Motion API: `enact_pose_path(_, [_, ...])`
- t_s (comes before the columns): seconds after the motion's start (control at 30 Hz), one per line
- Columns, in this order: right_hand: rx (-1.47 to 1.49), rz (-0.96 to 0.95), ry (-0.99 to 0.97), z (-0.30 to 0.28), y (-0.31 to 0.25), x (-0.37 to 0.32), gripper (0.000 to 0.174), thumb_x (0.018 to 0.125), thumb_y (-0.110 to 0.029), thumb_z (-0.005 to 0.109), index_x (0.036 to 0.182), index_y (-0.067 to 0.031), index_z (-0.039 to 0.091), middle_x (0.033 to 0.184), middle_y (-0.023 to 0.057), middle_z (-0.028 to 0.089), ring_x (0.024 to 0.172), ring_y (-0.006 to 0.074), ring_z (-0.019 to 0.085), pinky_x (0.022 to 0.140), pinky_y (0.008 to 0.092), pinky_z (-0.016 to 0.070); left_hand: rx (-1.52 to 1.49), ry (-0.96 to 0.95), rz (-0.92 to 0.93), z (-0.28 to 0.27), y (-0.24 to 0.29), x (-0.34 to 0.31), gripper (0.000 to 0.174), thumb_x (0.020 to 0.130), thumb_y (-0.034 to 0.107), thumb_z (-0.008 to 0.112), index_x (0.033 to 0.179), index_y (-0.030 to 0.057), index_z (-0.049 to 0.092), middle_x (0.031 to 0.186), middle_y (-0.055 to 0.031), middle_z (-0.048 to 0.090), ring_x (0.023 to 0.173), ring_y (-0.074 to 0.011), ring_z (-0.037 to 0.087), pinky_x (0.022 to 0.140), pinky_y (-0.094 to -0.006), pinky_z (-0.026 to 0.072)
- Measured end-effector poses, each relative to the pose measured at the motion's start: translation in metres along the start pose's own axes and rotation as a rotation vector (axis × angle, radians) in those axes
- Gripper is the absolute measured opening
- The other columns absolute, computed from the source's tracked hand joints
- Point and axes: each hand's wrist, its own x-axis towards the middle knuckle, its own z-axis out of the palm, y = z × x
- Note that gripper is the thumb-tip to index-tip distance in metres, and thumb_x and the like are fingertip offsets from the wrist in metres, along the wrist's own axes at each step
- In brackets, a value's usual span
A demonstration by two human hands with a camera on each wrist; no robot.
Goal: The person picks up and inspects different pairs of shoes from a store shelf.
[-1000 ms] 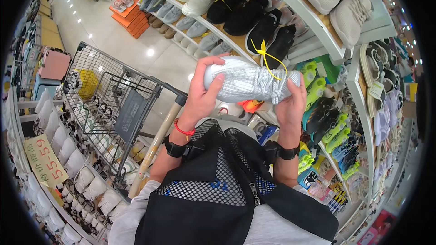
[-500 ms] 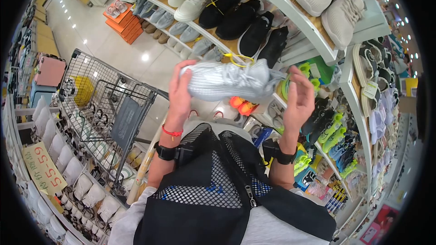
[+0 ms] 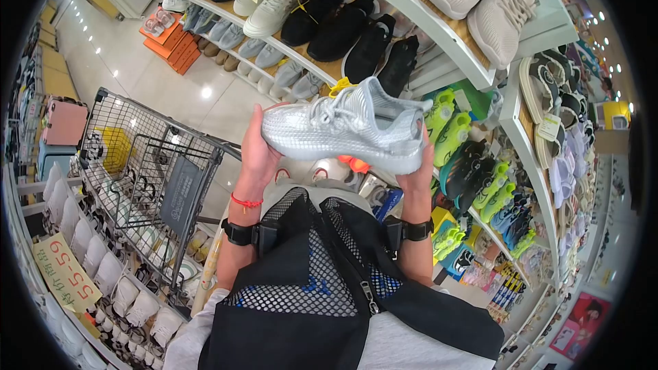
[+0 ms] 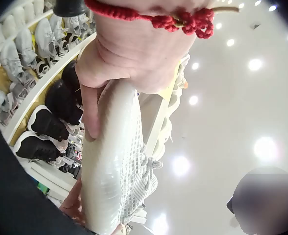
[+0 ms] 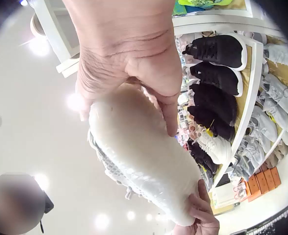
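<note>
A silver-grey knit sneaker (image 3: 308, 130) is held up in front of the chest, its side and foot opening facing the head camera. My left hand (image 3: 255, 154) grips the toe end. At the heel, my right hand (image 3: 421, 170) holds the shoe, its fingers partly hidden behind it. A yellow tie (image 3: 339, 87) shows by the laces. In the left wrist view, the thumb and fingers of the left hand (image 4: 129, 58) straddle the toe of the pale sole (image 4: 102, 171). The right wrist view shows the right hand (image 5: 129, 63) wrapped around the heel, below which the smooth white sole (image 5: 139, 132) extends.
A shopping cart (image 3: 157, 171) stands at the left, beside rows of white shoes (image 3: 110, 260). Shelves ahead carry black sneakers (image 3: 370, 48) and a pale pair (image 3: 504, 17). Neon-green shoes (image 3: 445, 127) hang at the right. Orange boxes (image 3: 171, 48) are stacked on the floor.
The sneaker has rolled from laces facing the camera to its side and opening showing. My right hand came off the heel, then took hold of it again. The left hand stayed at the toe.
</note>
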Motion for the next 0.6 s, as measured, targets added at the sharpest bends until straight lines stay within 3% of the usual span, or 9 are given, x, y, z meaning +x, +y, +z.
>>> enact_pose_path(0.03, [-0.015,0.081,0.145,0.003,-0.002,0.001,0.079,0.089,-0.059,0.042,0.14,-0.0013,0.025,0.14,0.0135,0.037,0.128,0.0271,0.038,0.107,0.0416,0.0292,0.001,0.0,-0.001,-0.002,0.002,0.0,0.049,0.099,0.036,0.027,0.119,-0.0029,0.049,0.101,-0.0138,0.062,0.09,-0.022,0.063,0.078,-0.0338,0.0522])
enact_pose_path(0.07, [-0.03,0.163,0.29,0.006,-0.005,0.002,0.081,0.088,-0.062,0.039,0.141,-0.0015,0.025,0.139,0.0139,0.037,0.127,0.0277,0.038,0.107,0.0418,0.0291,0.108,-0.068,-0.031,-0.005,0.006,-0.001,0.05,0.099,0.037,0.027,0.119,-0.0034,0.048,0.098,-0.0138,0.063,0.08,-0.0216,0.064,0.069,-0.0333,0.0534])
enact_pose_path(0.13, [0.028,0.174,0.362,0.013,-0.011,0.011,0.082,0.088,-0.064,0.038,0.141,-0.0021,0.025,0.139,0.0133,0.037,0.127,0.0278,0.038,0.107,0.0421,0.0282,0.214,-0.135,-0.059,-0.009,0.005,0.001,0.052,0.099,0.038,0.027,0.119,-0.0039,0.048,0.094,-0.0137,0.064,0.071,-0.0212,0.065,0.059,-0.0329,0.0546])
enact_pose_path(0.2, [0.086,0.188,0.431,0.017,-0.008,0.014,0.083,0.087,-0.066,0.037,0.141,-0.0026,0.026,0.139,0.0128,0.038,0.128,0.0279,0.037,0.107,0.0425,0.0274,0.228,-0.171,-0.063,-0.013,0.001,0.003,0.051,0.098,0.038,0.027,0.119,-0.0044,0.048,0.09,-0.0135,0.064,0.057,-0.0197,0.061,0.045,-0.0309,0.0495])
enact_pose_path(0.3, [0.206,0.014,0.5,0.024,0.003,0.015,0.079,0.087,-0.064,0.041,0.137,-0.0048,0.029,0.132,0.0106,0.043,0.121,0.025,0.044,0.103,0.0402,0.0332,0.167,-0.095,-0.059,-0.004,-0.003,0.005,0.049,0.099,0.036,0.027,0.119,-0.0036,0.048,0.09,-0.014,0.064,0.058,-0.0191,0.06,0.044,-0.0307,0.0461])
enact_pose_path(0.37, [0.151,-0.194,0.332,0.033,0.009,0.015,0.08,0.086,-0.064,0.043,0.139,-0.0064,0.024,0.134,0.0095,0.039,0.122,0.0245,0.042,0.105,0.0411,0.0308,0.168,-0.109,-0.073,-0.007,-0.006,0.009,0.049,0.099,0.037,0.026,0.121,-0.0012,0.047,0.094,-0.012,0.064,0.063,-0.018,0.061,0.043,-0.0295,0.0442])
enact_pose_path(0.4, [0.152,-0.192,0.329,0.033,0.009,0.015,0.08,0.086,-0.064,0.043,0.139,-0.0064,0.024,0.134,0.0095,0.039,0.122,0.0245,0.042,0.105,0.0411,0.0308,0.172,-0.123,-0.092,-0.007,-0.006,0.009,0.049,0.099,0.039,0.026,0.122,0.0012,0.047,0.097,-0.0101,0.064,0.067,-0.0168,0.062,0.042,-0.0282,0.0423])
enact_pose_path(0.5, [-0.285,-0.274,0.256,0.03,0.01,0.019,0.085,0.081,-0.049,0.063,0.141,-0.006,0.02,0.134,0.01,0.036,0.122,0.0245,0.041,0.102,0.04,0.0351,0.151,-0.099,-0.105,-0.003,-0.003,0.006,0.048,0.099,0.036,0.026,0.115,-0.0028,0.05,0.089,-0.0136,0.064,0.065,-0.02,0.061,0.047,-0.0331,0.0452])
enact_pose_path(0.6, [-0.24,-0.276,0.313,0.026,0.015,0.021,0.075,0.086,-0.037,0.062,0.14,-0.0052,0.021,0.133,0.0112,0.038,0.12,0.0242,0.043,0.099,0.0398,0.0387,0.019,-0.196,-0.071,-0.007,-0.004,0.006,0.05,0.099,0.041,0.026,0.12,0.0001,0.045,0.098,-0.0156,0.062,0.072,-0.022,0.062,0.052,-0.035,0.048])
